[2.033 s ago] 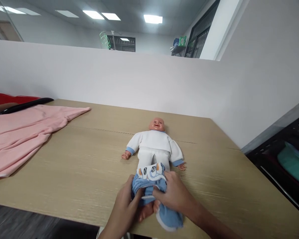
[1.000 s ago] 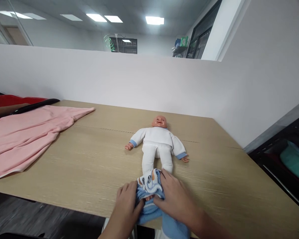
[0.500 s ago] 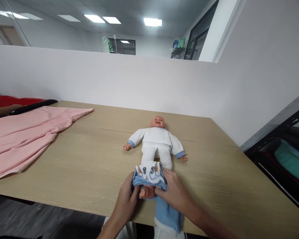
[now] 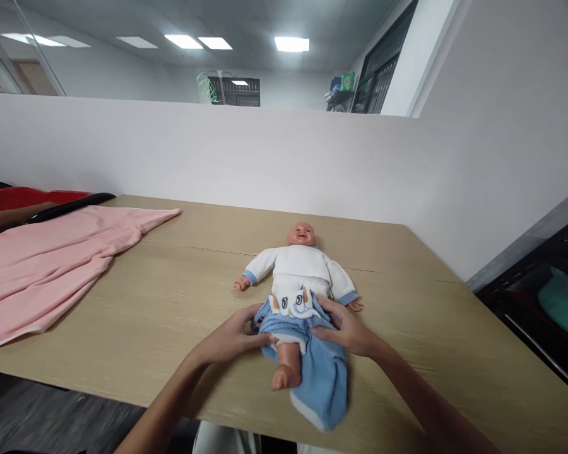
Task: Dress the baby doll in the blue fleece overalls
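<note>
The left hand (image 4: 239, 334) and right hand (image 4: 349, 326) grip blue trousers (image 4: 322, 372) around a doll (image 4: 301, 261).

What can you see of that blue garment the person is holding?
The blue garment looks like soft, fleecy trousers. A white panel at its top shows a cartoon face with two dark-outlined eyes and orange patches. One leg is bunched around the doll's leg, its bare foot sticking out; the other hangs loose toward the table's near edge, ending in a white cuff. The left hand and right hand grip opposite sides.
</note>
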{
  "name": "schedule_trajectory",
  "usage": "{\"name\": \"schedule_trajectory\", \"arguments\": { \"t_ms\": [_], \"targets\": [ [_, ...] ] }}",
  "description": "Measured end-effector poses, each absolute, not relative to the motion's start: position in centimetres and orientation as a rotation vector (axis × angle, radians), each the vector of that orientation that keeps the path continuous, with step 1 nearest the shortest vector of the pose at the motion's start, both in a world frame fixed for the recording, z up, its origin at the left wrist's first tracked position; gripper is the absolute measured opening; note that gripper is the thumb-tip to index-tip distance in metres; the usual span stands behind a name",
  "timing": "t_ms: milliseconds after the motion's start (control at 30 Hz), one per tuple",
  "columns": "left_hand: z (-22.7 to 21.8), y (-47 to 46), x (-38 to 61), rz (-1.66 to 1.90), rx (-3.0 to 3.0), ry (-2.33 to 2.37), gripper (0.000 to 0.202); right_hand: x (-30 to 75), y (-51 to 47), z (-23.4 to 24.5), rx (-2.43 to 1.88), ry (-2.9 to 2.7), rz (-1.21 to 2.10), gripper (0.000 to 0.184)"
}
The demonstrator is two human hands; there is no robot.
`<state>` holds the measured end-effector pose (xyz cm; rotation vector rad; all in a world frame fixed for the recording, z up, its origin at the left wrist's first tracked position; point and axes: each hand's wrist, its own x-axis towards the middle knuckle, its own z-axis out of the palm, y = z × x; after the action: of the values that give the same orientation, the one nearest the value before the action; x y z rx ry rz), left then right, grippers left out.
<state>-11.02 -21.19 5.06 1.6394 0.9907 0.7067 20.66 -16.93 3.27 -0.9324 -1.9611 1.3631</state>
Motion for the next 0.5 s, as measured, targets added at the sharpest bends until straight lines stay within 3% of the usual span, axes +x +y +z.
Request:
{"name": "schedule_trajectory", "arguments": {
  "t_ms": [100, 267, 400, 500],
  "targets": [
    [5.4, -20.2, -11.8, 0.665, 1.617, 0.958, 0.060, 22.5, -16.6, 1.2, -0.968, -1.648, 1.554, 0.059],
    [6.3, -18.3, -12.0, 0.552, 1.699, 1.057, 0.050, 24.1, -16.4, 0.1, -0.909, -1.420, 1.802, 0.069],
    [8.1, -16.9, -10.1, 0.666, 1.952, 1.235, 0.055, 24.0, -16.6, -0.2, -0.830, -1.470, 1.853, 0.069],
    [9.8, -15.7, -7.8, 0.555, 2.218, 1.060, 0.058, 24.0, -16.7, -0.8, -0.926, -1.530, 1.773, 0.067]
  ]
}}
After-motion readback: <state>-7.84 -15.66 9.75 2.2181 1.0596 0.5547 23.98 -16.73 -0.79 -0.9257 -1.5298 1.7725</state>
